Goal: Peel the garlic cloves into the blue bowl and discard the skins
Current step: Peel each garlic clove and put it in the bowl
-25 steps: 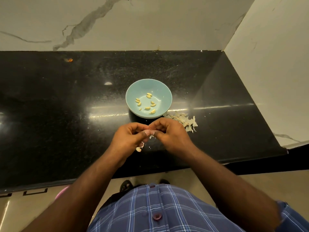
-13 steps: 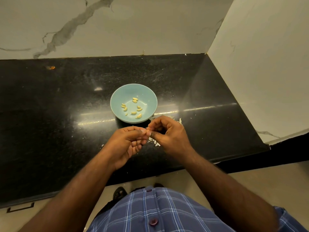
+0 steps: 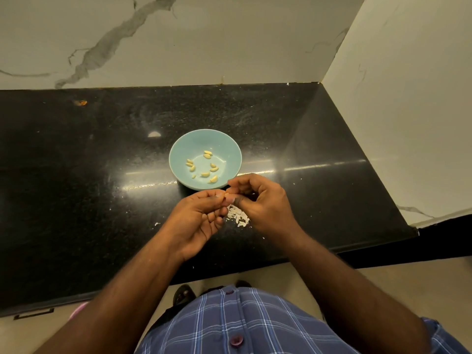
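A light blue bowl (image 3: 178, 152) stands on the black counter with several peeled yellow garlic cloves (image 3: 203, 166) in it. Just in front of the bowl my left hand (image 3: 199, 221) and my right hand (image 3: 265, 203) meet fingertip to fingertip, both pinching a small garlic clove (image 3: 226, 196) that is mostly hidden by the fingers. A little heap of white garlic skins (image 3: 237, 216) lies on the counter below the hands, partly covered by my right hand.
The black stone counter (image 3: 89, 187) ends in a marble wall at the back and a side wall on the right. An orange speck (image 3: 82, 102) lies far left. Small white skin flakes (image 3: 156, 223) are scattered near the front edge.
The camera view has shifted, so the bowl appears in a different place. Both hands stay together on the clove; the skin that hung from my left hand one second ago is gone.
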The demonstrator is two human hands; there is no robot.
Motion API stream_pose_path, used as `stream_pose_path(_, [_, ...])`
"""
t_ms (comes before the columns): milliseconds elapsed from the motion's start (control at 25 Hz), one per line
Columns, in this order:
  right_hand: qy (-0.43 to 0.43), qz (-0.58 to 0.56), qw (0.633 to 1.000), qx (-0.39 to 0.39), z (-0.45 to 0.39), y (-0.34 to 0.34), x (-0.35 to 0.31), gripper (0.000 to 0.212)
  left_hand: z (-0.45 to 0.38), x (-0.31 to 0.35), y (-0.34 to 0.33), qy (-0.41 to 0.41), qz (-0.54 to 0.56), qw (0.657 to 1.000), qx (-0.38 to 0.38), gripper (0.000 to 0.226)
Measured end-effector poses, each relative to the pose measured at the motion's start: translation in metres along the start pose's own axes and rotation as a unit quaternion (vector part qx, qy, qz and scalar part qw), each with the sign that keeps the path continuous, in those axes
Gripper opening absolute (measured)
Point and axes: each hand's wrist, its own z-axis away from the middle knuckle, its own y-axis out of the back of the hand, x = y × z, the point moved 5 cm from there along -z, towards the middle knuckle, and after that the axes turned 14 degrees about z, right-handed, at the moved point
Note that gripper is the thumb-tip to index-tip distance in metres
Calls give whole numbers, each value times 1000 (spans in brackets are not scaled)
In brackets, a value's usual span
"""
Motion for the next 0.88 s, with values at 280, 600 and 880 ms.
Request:
stream_pose_path(280, [-25, -75, 996, -30, -4, -5, 6, 14, -4, 1, 5, -33, -58, 997, 24, 7])
stream_pose_path(600, [0, -96, 994, -47, -7, -4, 2, 18, -2, 13, 2, -84, -91, 992, 14, 18])
stream_pose_path(880, [-16, -75, 997, -31, -7, -6, 6, 13, -1, 13, 2, -91, -96, 991, 4, 26])
